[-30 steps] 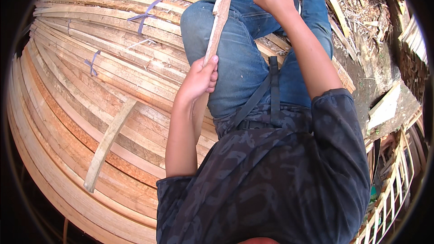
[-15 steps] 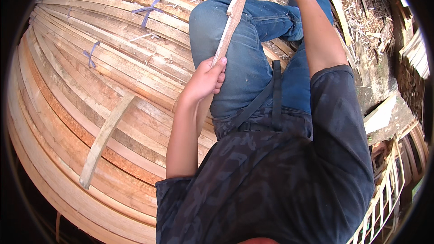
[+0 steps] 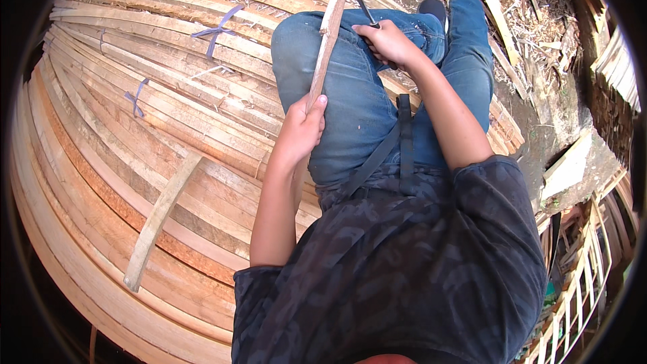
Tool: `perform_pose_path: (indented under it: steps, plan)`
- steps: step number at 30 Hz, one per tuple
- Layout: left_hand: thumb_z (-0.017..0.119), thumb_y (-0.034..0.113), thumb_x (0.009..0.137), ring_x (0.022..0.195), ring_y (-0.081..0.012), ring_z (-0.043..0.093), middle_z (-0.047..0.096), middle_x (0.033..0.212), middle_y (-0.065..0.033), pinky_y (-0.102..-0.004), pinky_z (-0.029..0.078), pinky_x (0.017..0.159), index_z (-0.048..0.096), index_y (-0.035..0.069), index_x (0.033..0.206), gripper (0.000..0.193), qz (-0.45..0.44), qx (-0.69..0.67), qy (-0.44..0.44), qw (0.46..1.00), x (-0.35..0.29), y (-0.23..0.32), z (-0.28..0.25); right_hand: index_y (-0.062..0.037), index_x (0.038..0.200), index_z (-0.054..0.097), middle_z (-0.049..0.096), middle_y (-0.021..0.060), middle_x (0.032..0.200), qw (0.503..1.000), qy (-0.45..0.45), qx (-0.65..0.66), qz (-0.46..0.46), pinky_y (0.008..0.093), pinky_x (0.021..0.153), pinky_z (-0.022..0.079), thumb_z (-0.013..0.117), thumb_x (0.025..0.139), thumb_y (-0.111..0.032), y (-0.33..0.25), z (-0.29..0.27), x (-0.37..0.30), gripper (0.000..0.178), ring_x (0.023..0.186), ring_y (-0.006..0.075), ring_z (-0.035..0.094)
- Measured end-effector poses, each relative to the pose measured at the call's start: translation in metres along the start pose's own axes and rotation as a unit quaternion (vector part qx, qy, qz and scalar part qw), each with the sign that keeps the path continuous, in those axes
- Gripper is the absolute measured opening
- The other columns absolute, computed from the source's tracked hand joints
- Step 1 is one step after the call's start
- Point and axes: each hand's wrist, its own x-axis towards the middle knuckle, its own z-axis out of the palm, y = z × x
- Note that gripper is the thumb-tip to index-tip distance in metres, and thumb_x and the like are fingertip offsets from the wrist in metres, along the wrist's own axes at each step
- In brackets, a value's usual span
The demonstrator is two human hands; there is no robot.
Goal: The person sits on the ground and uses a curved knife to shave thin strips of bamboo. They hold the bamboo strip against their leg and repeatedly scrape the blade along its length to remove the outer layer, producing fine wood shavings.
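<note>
A long narrow wooden strip [image 3: 326, 47] slants across my bent left thigh, its far end near the top of the view. My left hand [image 3: 304, 128] is wrapped round its lower part, thumb lying along the wood. A notch or step shows on the strip's left edge above the knee. My right hand [image 3: 391, 44] grips the handle of a knife [image 3: 362, 5] over my thigh. The dark, thin blade points up and left, and its tip end meets or overlaps the strip near the top; whether it cuts into the wood I cannot tell.
Stacked wooden strips [image 3: 114, 195] spread under and left of me, some tied with purple ties [image 3: 217, 30]. A short loose wooden piece [image 3: 158, 222] lies across them. Wood shavings [image 3: 532, 40] cover the ground at upper right. A slatted wooden frame [image 3: 579, 290] stands at lower right.
My right hand has come back from the top edge, down and left toward the strip, bringing the knife into view. The left hand and strip have shifted slightly left and down.
</note>
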Motion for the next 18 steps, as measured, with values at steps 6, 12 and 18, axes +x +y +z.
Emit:
perform_pose_path:
  steps: [6, 12, 18]
  plan:
    - [0.047, 0.031, 0.105, 0.046, -0.0023, 0.029, 0.033, 0.06, 0.0075, -0.0213, 0.025, 0.041, 0.047, 0.012, 0.086, 0.027, 0.028, -0.003, -0.001, 1.0, -0.006, 0.0, 0.003, 0.0056, 0.087, 0.07, 0.067, 0.0262, 0.075, 0.918, 0.189, -0.313, -0.154, 0.0457, 0.074, 0.053, 0.064, 0.085, -0.027, -0.002, -0.009, -0.038, 0.033, 0.077, 0.04, 0.068]
    - [0.046, 0.032, 0.105, 0.046, -0.0033, 0.032, 0.036, 0.06, 0.0065, -0.0224, 0.029, 0.04, 0.05, 0.01, 0.09, 0.026, 0.074, 0.033, 0.025, 0.996, -0.004, -0.012, 0.009, 0.0009, 0.078, 0.072, 0.07, 0.0255, 0.084, 0.786, 0.285, -0.514, -0.192, 0.0472, 0.073, 0.057, 0.063, 0.071, -0.021, -0.046, -0.037, -0.036, 0.024, 0.081, 0.0405, 0.07]
    - [0.044, 0.031, 0.106, 0.049, -0.0036, 0.037, 0.039, 0.062, 0.0056, -0.0222, 0.035, 0.043, 0.052, 0.008, 0.095, 0.027, 0.09, 0.057, 0.034, 0.994, -0.004, -0.007, 0.013, -0.0018, 0.088, 0.074, 0.071, 0.0235, 0.09, 0.762, 0.307, -0.548, -0.161, 0.0471, 0.075, 0.057, 0.059, 0.072, -0.019, -0.066, -0.055, 0.008, 0.028, 0.086, 0.0392, 0.071]
